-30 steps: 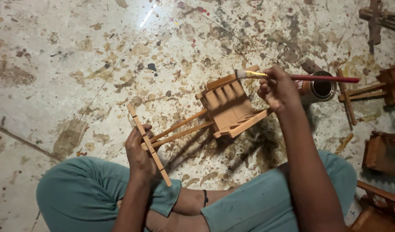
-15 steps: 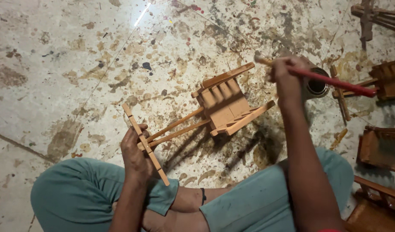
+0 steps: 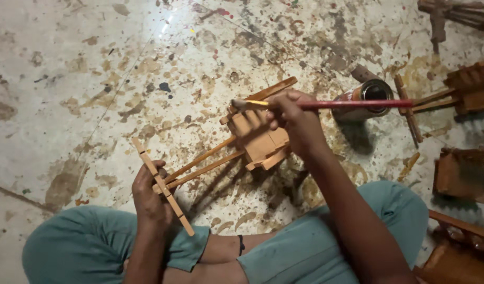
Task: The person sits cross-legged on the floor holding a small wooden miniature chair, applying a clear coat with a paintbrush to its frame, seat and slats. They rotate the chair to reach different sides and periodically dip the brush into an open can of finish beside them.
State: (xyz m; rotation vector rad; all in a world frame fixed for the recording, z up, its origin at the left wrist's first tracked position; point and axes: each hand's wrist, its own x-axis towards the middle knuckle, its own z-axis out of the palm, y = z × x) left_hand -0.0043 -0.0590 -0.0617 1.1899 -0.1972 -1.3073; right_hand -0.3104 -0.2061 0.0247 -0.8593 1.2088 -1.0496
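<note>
The right hand (image 3: 294, 121) has swung back in from the tin (image 3: 365, 97): half a second ago the brush (image 3: 336, 104) was out over the can's rim, and now its bristle end lies against the top slats of the cart (image 3: 258, 139), well left of the tin. So the reload looks finished and the coating of the wood is on again, by my reading. The fingers are pinched tight round the red handle, which trails out rightwards across the tin's mouth.

The left hand (image 3: 152, 197) hasn't budged; it is clamped on the crossbar (image 3: 160, 184) at the near end of the two long shafts, down-left of the tin, tipping the cart's body up off the floor (image 3: 68, 79). The cart sits between the two hands, just left of the tin, above the person's crossed legs in teal.

Against the frame a second back, the cart's body has tilted a touch more towards the brush. Right of the tin, more wooden carts (image 3: 465, 89) lie waiting on the stained floor.
</note>
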